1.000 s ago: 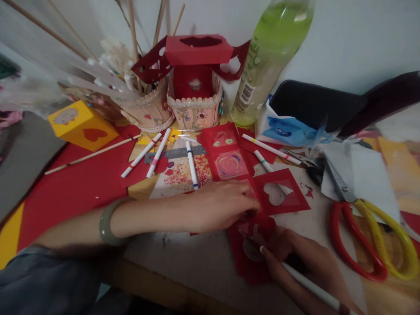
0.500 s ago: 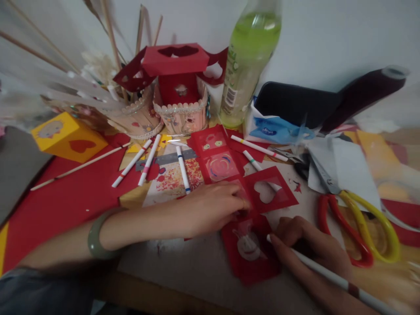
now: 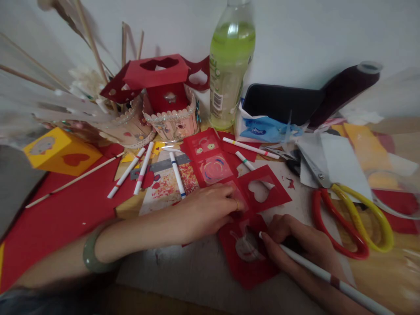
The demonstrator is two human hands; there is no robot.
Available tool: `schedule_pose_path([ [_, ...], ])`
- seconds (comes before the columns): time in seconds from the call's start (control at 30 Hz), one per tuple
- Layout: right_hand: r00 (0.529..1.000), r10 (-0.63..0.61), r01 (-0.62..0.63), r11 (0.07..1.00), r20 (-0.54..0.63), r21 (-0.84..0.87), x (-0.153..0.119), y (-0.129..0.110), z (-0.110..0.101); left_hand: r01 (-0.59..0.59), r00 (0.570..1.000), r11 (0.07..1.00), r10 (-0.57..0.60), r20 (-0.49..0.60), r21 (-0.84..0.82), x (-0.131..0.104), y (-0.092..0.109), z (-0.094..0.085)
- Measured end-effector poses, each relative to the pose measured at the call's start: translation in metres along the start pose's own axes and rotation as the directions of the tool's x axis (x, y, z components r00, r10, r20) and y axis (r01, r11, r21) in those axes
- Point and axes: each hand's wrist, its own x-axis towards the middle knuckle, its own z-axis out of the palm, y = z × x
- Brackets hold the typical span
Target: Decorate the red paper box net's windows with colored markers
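Note:
A red paper cut-out [image 3: 267,192] lies unfolded in a cross of square panels, with clear film over the openings. On its nearest panel is a white rabbit drawing [image 3: 245,250] with a red mark. My left hand [image 3: 210,205], fingers bent and together, presses on the middle panel and covers part of it. In my right hand [image 3: 302,245] a white marker pen [image 3: 306,263] with a dark red band is pinched. Its drawing end is hidden by my fingers, close to the rabbit panel. Eyes and coloured rings decorate the far panels.
Several white markers [image 3: 177,174] lie beyond my left hand. Red-and-yellow-handled scissors [image 3: 341,218] rest at the right. Behind stand a green drink bottle [image 3: 231,65], a tissue pack [image 3: 262,127] with a phone [image 3: 282,105], and decorated baskets [image 3: 172,124]. A yellow paper box [image 3: 62,151] sits left.
The camera view has shifted, moving most background things left in the picture. My right hand with the marker has come slightly closer to the rabbit drawing. My left hand stays on the cut-out.

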Motion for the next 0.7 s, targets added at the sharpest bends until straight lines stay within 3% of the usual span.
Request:
schedule_pose_path([
  [0.7,0.999,-0.048,0.046,0.997,0.022,0.053,-0.0001,0.0009,0.001,-0.024,1.0,1.0,0.024,-0.019,0.017,-0.0004,-0.0028,0.0036],
])
